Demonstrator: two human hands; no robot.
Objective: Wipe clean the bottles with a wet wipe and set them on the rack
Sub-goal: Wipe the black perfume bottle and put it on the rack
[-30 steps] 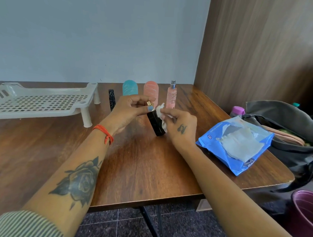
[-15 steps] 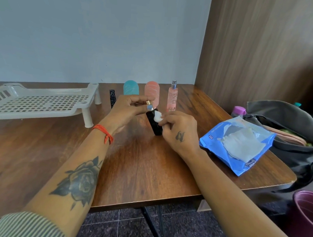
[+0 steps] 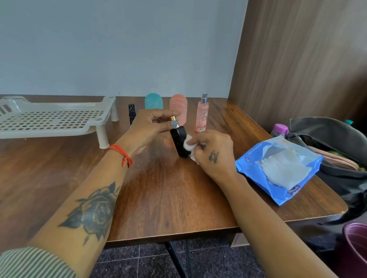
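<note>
Two hands meet over the table (image 3: 154, 200), in front of the rack (image 3: 46, 120). The left hand (image 3: 146, 130) pinches the gold neck of a black bottle (image 3: 179, 141), held tilted. The right hand (image 3: 212, 152) curls round a white wipe (image 3: 187, 143) and presses it to that bottle's side. Four more bottles stand right of the rack: small black (image 3: 131, 113), teal (image 3: 153, 101), salmon (image 3: 178, 109), pink spray (image 3: 202, 114). One blue wipe pack (image 3: 278, 168) lies further right
</note>
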